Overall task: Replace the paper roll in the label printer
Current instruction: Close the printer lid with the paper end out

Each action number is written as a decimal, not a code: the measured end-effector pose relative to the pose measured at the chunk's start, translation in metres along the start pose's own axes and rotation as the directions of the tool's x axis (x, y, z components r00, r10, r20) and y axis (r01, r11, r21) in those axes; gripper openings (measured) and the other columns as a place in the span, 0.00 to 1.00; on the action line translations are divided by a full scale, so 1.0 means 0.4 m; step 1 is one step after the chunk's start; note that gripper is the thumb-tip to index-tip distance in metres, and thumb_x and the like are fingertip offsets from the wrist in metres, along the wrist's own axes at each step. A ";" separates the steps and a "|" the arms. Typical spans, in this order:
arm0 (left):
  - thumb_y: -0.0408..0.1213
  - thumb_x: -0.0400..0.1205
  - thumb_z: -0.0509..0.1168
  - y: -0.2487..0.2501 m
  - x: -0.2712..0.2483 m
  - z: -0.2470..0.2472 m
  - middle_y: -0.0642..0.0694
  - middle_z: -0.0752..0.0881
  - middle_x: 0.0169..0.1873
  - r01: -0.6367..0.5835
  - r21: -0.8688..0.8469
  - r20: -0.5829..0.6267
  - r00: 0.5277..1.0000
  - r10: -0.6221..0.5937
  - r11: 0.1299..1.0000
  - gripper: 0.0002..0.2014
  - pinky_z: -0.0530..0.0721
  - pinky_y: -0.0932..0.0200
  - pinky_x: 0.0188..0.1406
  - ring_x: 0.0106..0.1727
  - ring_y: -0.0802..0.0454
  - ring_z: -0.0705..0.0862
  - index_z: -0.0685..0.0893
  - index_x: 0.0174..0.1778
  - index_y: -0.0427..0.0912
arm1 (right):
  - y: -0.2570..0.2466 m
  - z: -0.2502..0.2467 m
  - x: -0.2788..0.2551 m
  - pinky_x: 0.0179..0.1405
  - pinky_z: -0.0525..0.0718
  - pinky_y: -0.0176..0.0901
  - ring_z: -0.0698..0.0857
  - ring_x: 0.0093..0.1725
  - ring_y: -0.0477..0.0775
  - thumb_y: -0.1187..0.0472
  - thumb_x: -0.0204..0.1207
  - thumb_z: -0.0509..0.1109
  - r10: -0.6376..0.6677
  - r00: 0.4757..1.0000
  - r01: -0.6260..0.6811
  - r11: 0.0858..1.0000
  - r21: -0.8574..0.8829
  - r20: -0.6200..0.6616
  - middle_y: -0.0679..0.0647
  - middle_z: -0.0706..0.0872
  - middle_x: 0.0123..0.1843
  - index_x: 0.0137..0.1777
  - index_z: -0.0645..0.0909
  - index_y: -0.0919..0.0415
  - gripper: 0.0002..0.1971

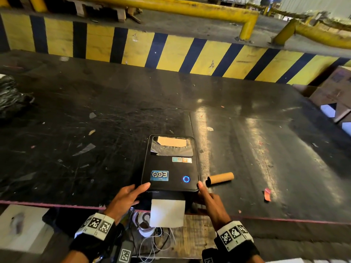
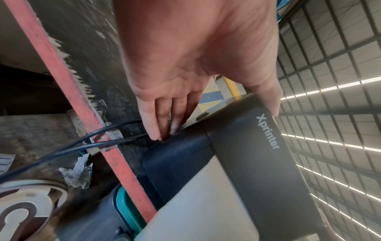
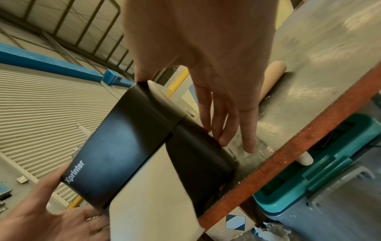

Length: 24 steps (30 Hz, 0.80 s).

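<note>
A black label printer (image 1: 170, 164) stands at the near edge of the dark table with its lid down and a blue ring lit. A strip of white paper (image 1: 167, 212) hangs out of its front slot. My left hand (image 1: 141, 192) is at the front left corner, thumb on the lid, straight fingers (image 2: 158, 128) touching the printer's (image 2: 257, 163) side. My right hand (image 1: 204, 192) mirrors it at the front right corner, thumb on top and fingers (image 3: 224, 137) along the printer (image 3: 123, 154). An empty cardboard core (image 1: 220, 178) lies just right of the printer.
A yellow-and-black striped barrier (image 1: 171, 54) runs behind the table (image 1: 95, 111). A black plastic bag (image 1: 9, 97) sits far left, cardboard boxes (image 1: 334, 95) far right. A red scrap (image 1: 267, 194) lies near the front edge. Below it are cables (image 1: 157, 242) and a teal-lidded bin (image 3: 329, 187).
</note>
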<state>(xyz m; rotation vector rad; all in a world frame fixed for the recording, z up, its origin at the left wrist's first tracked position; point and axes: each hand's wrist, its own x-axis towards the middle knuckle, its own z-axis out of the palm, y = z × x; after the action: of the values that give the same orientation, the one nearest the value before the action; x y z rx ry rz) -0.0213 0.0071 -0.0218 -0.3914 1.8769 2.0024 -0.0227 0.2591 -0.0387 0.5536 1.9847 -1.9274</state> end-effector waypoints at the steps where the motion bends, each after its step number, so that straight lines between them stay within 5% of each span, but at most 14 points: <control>1: 0.71 0.43 0.75 -0.002 0.000 0.000 0.54 0.93 0.49 -0.005 -0.003 -0.003 1.000 0.005 1.000 0.47 0.75 0.46 0.70 0.60 0.54 0.84 0.87 0.54 0.45 | 0.002 0.001 0.000 0.39 0.87 0.41 0.92 0.41 0.47 0.43 0.77 0.64 0.000 1.000 0.000 1.000 0.006 -0.001 0.52 0.94 0.43 0.48 0.88 0.62 0.22; 6: 0.72 0.40 0.75 -0.006 -0.002 0.008 0.53 0.90 0.52 -0.029 -0.009 -0.029 0.999 0.029 1.000 0.51 0.78 0.54 0.59 0.58 0.56 0.84 0.85 0.56 0.43 | 0.005 0.003 0.001 0.52 0.88 0.52 0.92 0.39 0.44 0.44 0.76 0.65 -0.010 1.000 0.011 0.999 0.031 -0.004 0.49 0.94 0.37 0.43 0.89 0.59 0.19; 12: 0.72 0.42 0.74 -0.006 -0.004 0.008 0.51 0.90 0.54 -0.033 -0.012 -0.035 0.999 0.032 0.999 0.50 0.77 0.50 0.64 0.61 0.54 0.84 0.85 0.57 0.45 | 0.003 0.007 -0.003 0.58 0.86 0.63 0.92 0.39 0.47 0.46 0.76 0.67 0.004 0.999 -0.001 0.998 0.061 -0.036 0.50 0.94 0.34 0.42 0.88 0.60 0.17; 24: 0.71 0.44 0.75 -0.009 -0.003 0.012 0.51 0.89 0.53 -0.028 -0.021 -0.033 0.999 0.027 0.999 0.46 0.75 0.51 0.63 0.60 0.54 0.83 0.85 0.54 0.45 | -0.007 0.005 -0.010 0.48 0.88 0.48 0.87 0.41 0.43 0.46 0.78 0.65 0.003 1.000 -0.002 1.000 0.025 -0.030 0.46 0.89 0.35 0.37 0.85 0.54 0.15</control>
<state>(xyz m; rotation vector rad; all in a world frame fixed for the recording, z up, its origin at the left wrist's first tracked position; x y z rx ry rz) -0.0181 0.0121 -0.0242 -0.4087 1.8914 2.0480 -0.0208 0.2567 -0.0344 0.5947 1.9794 -1.9562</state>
